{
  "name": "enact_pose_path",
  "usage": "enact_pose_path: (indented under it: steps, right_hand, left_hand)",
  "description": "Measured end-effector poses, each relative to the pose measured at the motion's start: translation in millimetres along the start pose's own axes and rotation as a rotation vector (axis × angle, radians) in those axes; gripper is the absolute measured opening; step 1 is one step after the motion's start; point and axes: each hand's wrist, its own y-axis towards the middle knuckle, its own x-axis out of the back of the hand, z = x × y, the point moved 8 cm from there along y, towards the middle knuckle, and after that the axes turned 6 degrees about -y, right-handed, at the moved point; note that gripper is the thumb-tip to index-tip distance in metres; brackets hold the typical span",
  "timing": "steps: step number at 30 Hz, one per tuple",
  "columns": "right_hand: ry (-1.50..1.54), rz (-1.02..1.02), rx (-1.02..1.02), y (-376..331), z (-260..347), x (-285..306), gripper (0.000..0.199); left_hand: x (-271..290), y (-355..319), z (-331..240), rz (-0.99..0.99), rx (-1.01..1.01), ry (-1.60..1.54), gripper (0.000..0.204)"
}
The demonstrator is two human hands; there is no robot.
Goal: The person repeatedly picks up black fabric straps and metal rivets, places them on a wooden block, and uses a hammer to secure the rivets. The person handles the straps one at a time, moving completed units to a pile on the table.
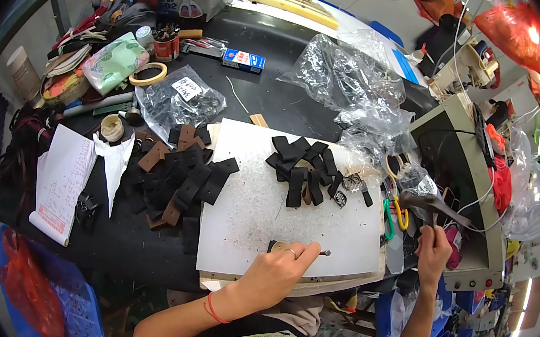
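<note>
My right hand (433, 251) is closed around the handle of a hammer, whose dark metal head (431, 203) is raised beside the right edge of the white board (237, 231). Over the board's near edge, my left hand (277, 271) is closed, palm down. A short metal rod (325, 253) sticks out past its fingertips, and a small dark strap piece (274, 245) shows at its knuckles. How these sit in the fingers is hidden. Black strap pieces (296, 185) lie in a loose heap on the board's far right. More black and brown pieces (186, 184) are piled at its left.
Scissors with yellow and green handles (401, 214) lie right of the board, near a grey machine housing (462, 214). Clear plastic bags (346, 75) cover the far right. A notepad (64, 180), tape roll (148, 74) and blue box (243, 60) are on the black table.
</note>
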Motion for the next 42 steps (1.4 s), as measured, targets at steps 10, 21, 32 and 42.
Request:
enact_pose_path:
  steps: [10,21,32,42]
  right_hand:
    - [-0.054,0.35,0.292,-27.1,143.3,-33.7,0.014]
    - [-0.205,0.587,0.565,-72.9,145.3,-79.7,0.034]
    - [-0.243,0.593,0.54,-70.9,160.1,-75.7,0.038]
    - [-0.266,0.6,0.55,-70.2,160.6,-76.0,0.039]
  left_hand:
    - [-4.0,-3.9,4.5,0.013,0.017,-0.018,0.041]
    - [2.5,-10.1,17.4,-0.242,0.141,-0.161,0.029]
    - [48.3,-13.5,30.6,-0.313,0.381,-0.526,0.023]
    - [34.2,-10.5,51.1,-0.122,0.408,-0.483,0.023]
